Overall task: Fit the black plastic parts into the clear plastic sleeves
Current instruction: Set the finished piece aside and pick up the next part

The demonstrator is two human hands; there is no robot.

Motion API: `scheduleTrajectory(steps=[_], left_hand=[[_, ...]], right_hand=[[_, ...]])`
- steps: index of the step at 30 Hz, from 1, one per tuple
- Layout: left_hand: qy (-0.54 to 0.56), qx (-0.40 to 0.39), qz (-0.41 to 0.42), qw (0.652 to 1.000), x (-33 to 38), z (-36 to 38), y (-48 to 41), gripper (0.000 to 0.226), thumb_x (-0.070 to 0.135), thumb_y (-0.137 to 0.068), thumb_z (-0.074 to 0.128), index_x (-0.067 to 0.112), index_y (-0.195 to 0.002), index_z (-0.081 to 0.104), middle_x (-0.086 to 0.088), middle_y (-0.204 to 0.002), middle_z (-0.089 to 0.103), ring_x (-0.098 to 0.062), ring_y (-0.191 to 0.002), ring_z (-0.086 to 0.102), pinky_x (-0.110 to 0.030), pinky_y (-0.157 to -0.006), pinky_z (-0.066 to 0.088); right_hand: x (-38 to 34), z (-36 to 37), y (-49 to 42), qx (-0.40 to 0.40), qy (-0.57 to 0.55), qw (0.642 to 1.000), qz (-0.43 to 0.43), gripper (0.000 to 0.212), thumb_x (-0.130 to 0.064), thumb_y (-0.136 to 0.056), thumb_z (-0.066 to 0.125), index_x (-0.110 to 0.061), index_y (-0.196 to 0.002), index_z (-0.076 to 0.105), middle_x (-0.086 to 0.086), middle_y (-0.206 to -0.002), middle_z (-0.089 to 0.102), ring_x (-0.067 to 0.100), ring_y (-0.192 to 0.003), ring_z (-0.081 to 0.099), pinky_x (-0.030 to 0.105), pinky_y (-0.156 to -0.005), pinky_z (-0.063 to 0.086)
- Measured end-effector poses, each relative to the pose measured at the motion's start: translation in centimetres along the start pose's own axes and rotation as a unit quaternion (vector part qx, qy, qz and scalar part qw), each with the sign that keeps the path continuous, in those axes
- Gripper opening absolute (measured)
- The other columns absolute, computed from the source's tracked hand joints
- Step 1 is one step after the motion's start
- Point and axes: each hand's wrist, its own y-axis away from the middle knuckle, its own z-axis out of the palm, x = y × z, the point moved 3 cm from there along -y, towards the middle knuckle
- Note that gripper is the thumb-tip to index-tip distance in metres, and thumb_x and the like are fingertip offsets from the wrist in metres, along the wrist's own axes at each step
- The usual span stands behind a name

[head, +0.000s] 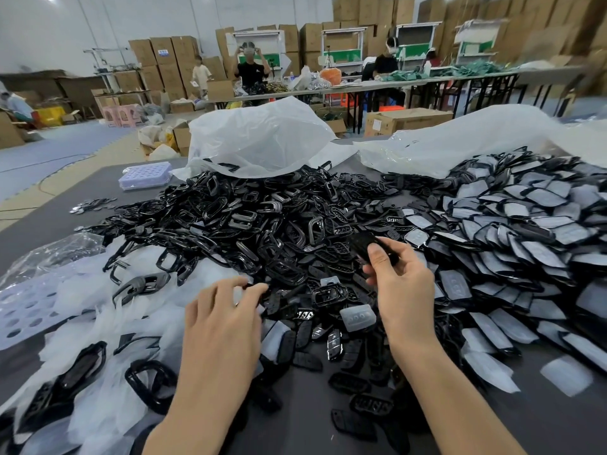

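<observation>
R hand (400, 287) is up over the heap, thumb + fingers pinching a black part (363, 246) just above the pile of black parts (249, 224) mid-surface. L hand (223, 313) is low at the pile's near edge, fingertips curled onto the black pieces; can't tell if it's got one. To the left, clear sleeves (98, 323) lie in a pale drift. Sleeved parts (525, 231) are heaped on the right, dark surface (565, 412) under it all.
</observation>
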Motion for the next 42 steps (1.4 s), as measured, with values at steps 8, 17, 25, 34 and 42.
scheduleTrajectory(steps=[8, 17, 25, 34, 42], left_hand=[[0.117, -0.076, 0.14, 0.98, 7.8, 2.1, 0.5, 0.04, 0.044, -0.085, 0.067, 0.025, -0.12, 0.068, 0.008, -0.107, 0.065, -0.018, -0.098, 0.063, -0.034, -0.084, 0.053], [0.243, -0.089, 0.018, 0.966, 6.7, 2.5, -0.1, 0.016, 0.039, -0.098, 0.055, 0.03, -0.099, 0.068, 0.017, -0.087, 0.061, -0.007, -0.084, 0.056, -0.026, -0.076, 0.047], [0.451, -0.082, -0.169, 0.872, 4.3, 2.0, 0.1, 0.027, 0.046, -0.1, 0.048, 0.034, -0.08, 0.062, 0.002, -0.063, 0.059, -0.007, -0.05, 0.046, -0.018, -0.048, 0.036], [0.474, -0.029, -0.203, 0.856, 4.0, 1.5, 0.0, 0.01, 0.043, -0.09, 0.065, 0.049, -0.092, 0.057, 0.02, -0.09, 0.059, -0.003, -0.077, 0.059, -0.008, -0.066, 0.042], [0.531, -0.099, -0.163, 0.826, 4.5, 1.5, 0.0, 0.018, 0.053, -0.097, 0.054, 0.046, -0.108, 0.065, 0.022, -0.098, 0.072, -0.001, -0.089, 0.068, -0.013, -0.073, 0.05]], right_hand=[[1.0, -1.1, -1.0, 0.071, -0.072, 0.993, 0.064, 0.009, -0.02, -0.098, 0.067, -0.029, -0.096, 0.066, -0.005, -0.078, 0.073, -0.002, -0.062, 0.067, 0.014, -0.052, 0.05], [0.5, 0.0, -0.4, -0.015, -0.088, 0.991, 0.104, 0.01, -0.016, -0.099, 0.065, -0.026, -0.099, 0.067, -0.002, -0.08, 0.078, 0.005, -0.067, 0.07, 0.018, -0.057, 0.056], [0.1, 2.9, 2.1, -0.233, -0.228, 0.917, 0.229, 0.016, -0.025, -0.081, 0.074, -0.018, -0.095, 0.079, 0.011, -0.1, 0.077, 0.02, -0.085, 0.075, 0.032, -0.07, 0.06], [0.4, 3.2, 2.3, -0.224, -0.25, 0.905, 0.262, 0.014, -0.022, -0.079, 0.076, -0.017, -0.091, 0.079, 0.014, -0.102, 0.077, 0.027, -0.09, 0.077, 0.033, -0.072, 0.062], [0.4, 3.7, 3.0, -0.226, -0.239, 0.912, 0.243, 0.015, -0.023, -0.079, 0.077, -0.019, -0.093, 0.081, 0.017, -0.102, 0.077, 0.023, -0.091, 0.077, 0.025, -0.076, 0.06]])
